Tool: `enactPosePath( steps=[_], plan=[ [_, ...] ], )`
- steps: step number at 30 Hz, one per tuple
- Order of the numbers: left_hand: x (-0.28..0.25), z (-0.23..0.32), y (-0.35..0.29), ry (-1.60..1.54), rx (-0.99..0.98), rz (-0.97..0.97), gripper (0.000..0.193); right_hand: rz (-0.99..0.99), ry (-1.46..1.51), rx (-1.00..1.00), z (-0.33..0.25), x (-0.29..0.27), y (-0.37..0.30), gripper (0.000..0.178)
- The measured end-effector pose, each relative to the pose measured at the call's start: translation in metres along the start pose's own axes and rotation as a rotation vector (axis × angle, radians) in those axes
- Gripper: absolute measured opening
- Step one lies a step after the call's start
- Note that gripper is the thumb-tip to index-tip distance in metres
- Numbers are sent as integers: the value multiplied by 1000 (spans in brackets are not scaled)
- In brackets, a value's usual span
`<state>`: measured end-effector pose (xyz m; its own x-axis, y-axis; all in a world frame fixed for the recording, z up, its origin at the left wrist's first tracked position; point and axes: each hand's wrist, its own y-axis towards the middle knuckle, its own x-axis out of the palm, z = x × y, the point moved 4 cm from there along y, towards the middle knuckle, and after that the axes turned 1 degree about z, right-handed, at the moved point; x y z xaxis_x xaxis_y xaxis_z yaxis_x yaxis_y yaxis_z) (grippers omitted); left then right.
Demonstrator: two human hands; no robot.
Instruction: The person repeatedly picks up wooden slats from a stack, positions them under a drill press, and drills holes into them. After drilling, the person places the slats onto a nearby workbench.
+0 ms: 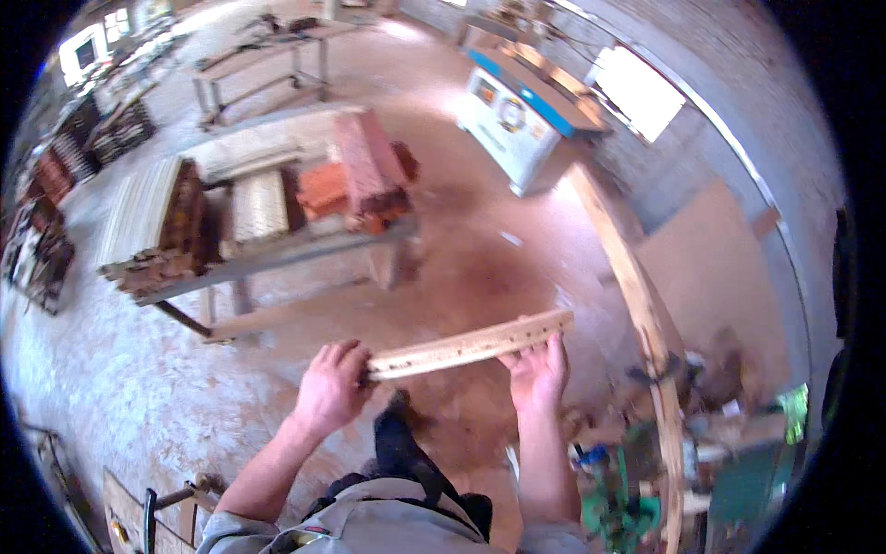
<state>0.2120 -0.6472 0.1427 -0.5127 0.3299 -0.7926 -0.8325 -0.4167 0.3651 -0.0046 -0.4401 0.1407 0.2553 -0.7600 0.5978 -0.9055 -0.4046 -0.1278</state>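
Note:
A pale, slightly curved wooden slat (pixel 461 349) with a row of small dark holes along its side is held level in front of my body. My left hand (pixel 334 386) is closed round its left end. Near the other end, my right hand (pixel 539 377) grips the slat from below, palm up, with the thumb at its near side and the fingers partly hidden behind the wood. Below the slat, a dark-clad leg and shoe (pixel 397 420) show above the floor.
A metal-framed table (pixel 268 265) at left holds stacked wood strips (pixel 148 217) and reddish pieces (pixel 365 171). A white and blue machine (pixel 512 125) stands far right. A long timber beam (pixel 628 268) runs down the right side, past green machinery (pixel 623 503). A chair-like frame (pixel 152 517) sits lower left.

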Motion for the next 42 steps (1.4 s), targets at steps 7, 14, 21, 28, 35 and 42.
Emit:
enactPosePath(
  steps=[7,14,21,28,35,42],
  plan=[
    [5,-21,65,53,7,-110,38,-190,46,194,73,70,72,44],
    [-33,-114,86,76,-497,-16,31,-283,-198,224,85,137,128,23],
    [-140,-284,108,393,-662,488,27,-126,-295,396,133,101,145,17],
    [-197,-423,129,541,-982,454,26,-34,-425,466,173,124,128,14],
    [-190,-476,137,781,-875,404,34,-33,-601,597,219,178,130,14],
    [-170,-460,177,469,-704,424,46,23,-693,588,239,189,135,15]
  ],
)
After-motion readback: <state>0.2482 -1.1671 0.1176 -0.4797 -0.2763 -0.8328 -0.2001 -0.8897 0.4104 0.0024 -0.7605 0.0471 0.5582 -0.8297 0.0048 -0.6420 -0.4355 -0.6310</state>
